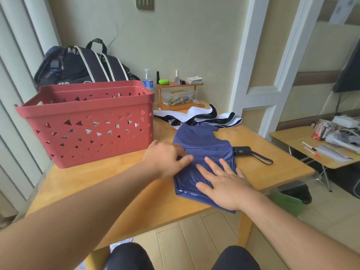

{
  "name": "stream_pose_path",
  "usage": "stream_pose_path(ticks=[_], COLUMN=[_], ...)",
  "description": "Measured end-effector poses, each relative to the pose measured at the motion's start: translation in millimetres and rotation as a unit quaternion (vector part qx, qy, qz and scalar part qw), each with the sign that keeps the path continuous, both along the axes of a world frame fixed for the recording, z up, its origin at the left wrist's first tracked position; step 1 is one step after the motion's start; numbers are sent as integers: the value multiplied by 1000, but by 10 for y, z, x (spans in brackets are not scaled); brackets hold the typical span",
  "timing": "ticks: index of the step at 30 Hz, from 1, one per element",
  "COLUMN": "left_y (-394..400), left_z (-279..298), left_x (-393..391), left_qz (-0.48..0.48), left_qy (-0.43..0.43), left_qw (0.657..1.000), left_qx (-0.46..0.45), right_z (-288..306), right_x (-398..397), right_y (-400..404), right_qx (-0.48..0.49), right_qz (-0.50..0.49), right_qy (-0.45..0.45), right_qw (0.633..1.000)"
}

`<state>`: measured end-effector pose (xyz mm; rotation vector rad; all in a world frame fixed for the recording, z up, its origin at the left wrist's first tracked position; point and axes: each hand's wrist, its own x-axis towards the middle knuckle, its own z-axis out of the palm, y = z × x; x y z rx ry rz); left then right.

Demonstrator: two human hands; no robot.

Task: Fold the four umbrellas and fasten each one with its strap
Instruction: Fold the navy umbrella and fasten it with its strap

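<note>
A navy blue umbrella (202, 145) lies collapsed on the wooden table (109, 184), its canopy spread in loose flat folds and its black handle (242, 151) with a wrist loop pointing right. My right hand (222, 182) lies flat on the near part of the blue fabric, fingers straight and spread. My left hand (165, 157) sits at the canopy's left edge, its fingers bent onto a fold of the cloth. Behind it a white umbrella with black trim (196, 116) lies loose and unfastened.
A red perforated plastic basket (87, 121) stands at the table's left, something pale showing through its holes. Behind are a dark backpack (81, 65), a water bottle (148, 79) and a small wooden shelf (179, 94). A second table (315, 145) stands right.
</note>
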<state>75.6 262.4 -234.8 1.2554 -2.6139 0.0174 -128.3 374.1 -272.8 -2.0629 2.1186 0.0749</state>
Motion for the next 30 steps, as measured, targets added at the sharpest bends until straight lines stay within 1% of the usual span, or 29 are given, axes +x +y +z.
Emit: stream_pose_path(ticks=[2,4,6,8,10,11,14,17,21,24,26,30], left_y=[-253,-440,-602,-740,-832,-855,-848,-818,-667,-482,-374,-183], left_z=[97,181,226,239,218,203,212,274,496,602,591,515], left_x=[-133,-287,-416,-507,-553,-570,-614,-652,-607,-518,-452,-326], left_qz=[31,94,164,192,195,192,166,145,108,79,70,78], left_qy=[94,159,236,327,395,417,470,504,569,617,644,663], left_qw=[995,980,942,891,853,843,819,799,728,689,679,678], left_qx=[6,77,176,250,279,280,284,294,367,372,344,308], right_z=[-5,-16,-18,-18,-12,-14,-12,-8,-7,3,15,40], right_x=[-8,-16,-16,-23,-18,-18,-14,-15,-9,-12,-8,-1], right_y=[-6,-15,-13,-9,0,0,0,-1,0,2,14,29], right_qx=[-3,-5,-7,-10,-12,-14,-15,-12,-8,-7,-4,0], right_qz=[3,4,7,8,9,9,10,9,9,7,5,4], right_qy=[-1,0,0,-3,-4,-3,-3,-3,-7,-13,-13,-13], right_qw=[1000,1000,1000,1000,1000,1000,1000,1000,1000,1000,1000,1000])
